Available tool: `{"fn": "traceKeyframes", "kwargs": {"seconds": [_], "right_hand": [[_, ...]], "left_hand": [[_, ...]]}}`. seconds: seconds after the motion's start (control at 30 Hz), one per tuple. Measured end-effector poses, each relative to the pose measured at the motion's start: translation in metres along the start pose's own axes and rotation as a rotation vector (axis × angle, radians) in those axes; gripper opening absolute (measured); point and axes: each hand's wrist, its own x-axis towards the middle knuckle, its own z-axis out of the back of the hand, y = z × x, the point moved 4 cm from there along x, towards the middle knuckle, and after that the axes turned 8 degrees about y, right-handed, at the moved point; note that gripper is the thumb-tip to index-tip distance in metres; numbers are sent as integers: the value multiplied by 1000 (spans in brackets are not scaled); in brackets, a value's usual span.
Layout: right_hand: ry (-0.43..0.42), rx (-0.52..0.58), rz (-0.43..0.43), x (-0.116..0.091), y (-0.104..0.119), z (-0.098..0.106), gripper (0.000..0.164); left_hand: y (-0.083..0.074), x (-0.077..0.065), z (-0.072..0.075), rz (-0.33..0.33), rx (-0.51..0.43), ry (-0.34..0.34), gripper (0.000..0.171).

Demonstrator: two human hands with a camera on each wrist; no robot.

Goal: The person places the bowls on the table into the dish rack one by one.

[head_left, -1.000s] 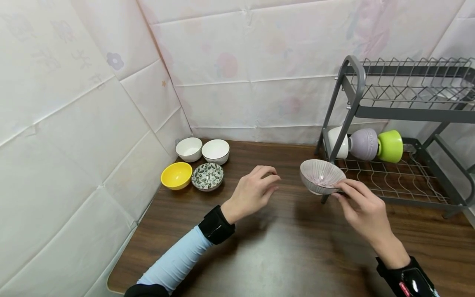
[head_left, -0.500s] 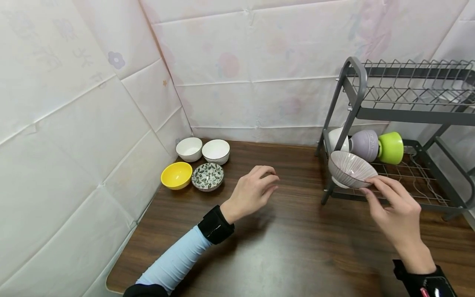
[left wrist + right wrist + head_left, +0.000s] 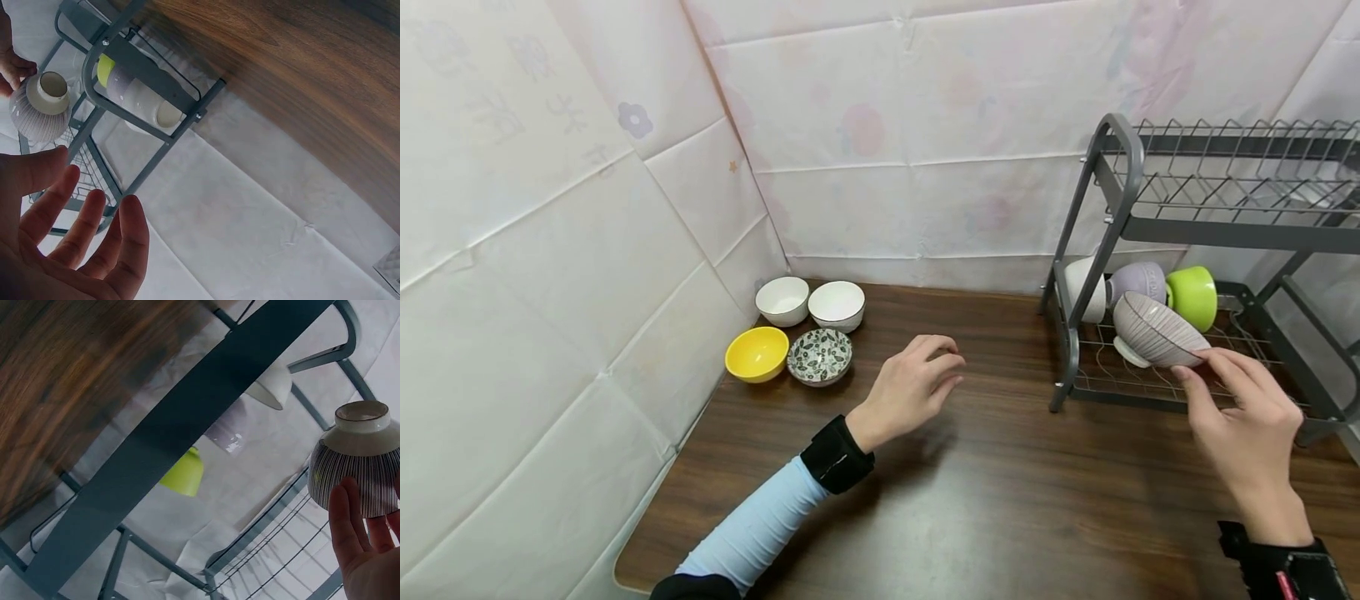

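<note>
My right hand (image 3: pixel 1251 417) pinches the rim of a striped bowl (image 3: pixel 1156 332) between thumb and fingers. Tilted, with its foot toward the lower left, the bowl overlaps the lower tier of the dish rack (image 3: pixel 1195 232). Its dark stripes and pale foot show in the right wrist view, where fingers (image 3: pixel 347 519) lie along its side. Behind it on that tier sit a white bowl (image 3: pixel 1084 287), a lilac bowl (image 3: pixel 1137 279) and a lime green bowl (image 3: pixel 1193 298), turned on their sides. My left hand (image 3: pixel 910 387) hovers over the table, fingers loosely curved around nothing.
At the table's back left corner stand two white bowls (image 3: pixel 782 302), a yellow bowl (image 3: pixel 757 355) and a leaf-patterned bowl (image 3: pixel 820 358). The brown wooden table (image 3: pixel 940 500) meets a cloth-covered wall (image 3: pixel 880 167) behind. The rack's wire upper tier (image 3: pixel 1232 179) overhangs the bowls below.
My right hand has carried the striped bowl rightward from beside the rack to its lower tier, and the bowl has tilted further. My left hand has stayed nearly still.
</note>
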Motion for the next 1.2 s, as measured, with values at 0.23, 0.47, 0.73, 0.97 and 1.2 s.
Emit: {"fn": "traceKeyframes", "kwargs": {"seconds": [0.23, 0.47, 0.73, 0.97, 1.2], "right_hand": [[19, -59, -43, 0, -28, 6, 37], [49, -99, -118, 6, -52, 11, 23], [79, -198, -271, 5, -87, 16, 27], [80, -221, -493, 15, -115, 18, 35], [124, -101, -667, 23, -144, 17, 40]], "left_hand": [[1, -2, -1, 6, 0, 3, 11], [4, -4, 1, 17, 3, 7, 12], [3, -7, 0, 29, -6, 19, 12], [4, -8, 1, 29, -11, 15, 12], [3, -9, 0, 35, -15, 19, 12]]}}
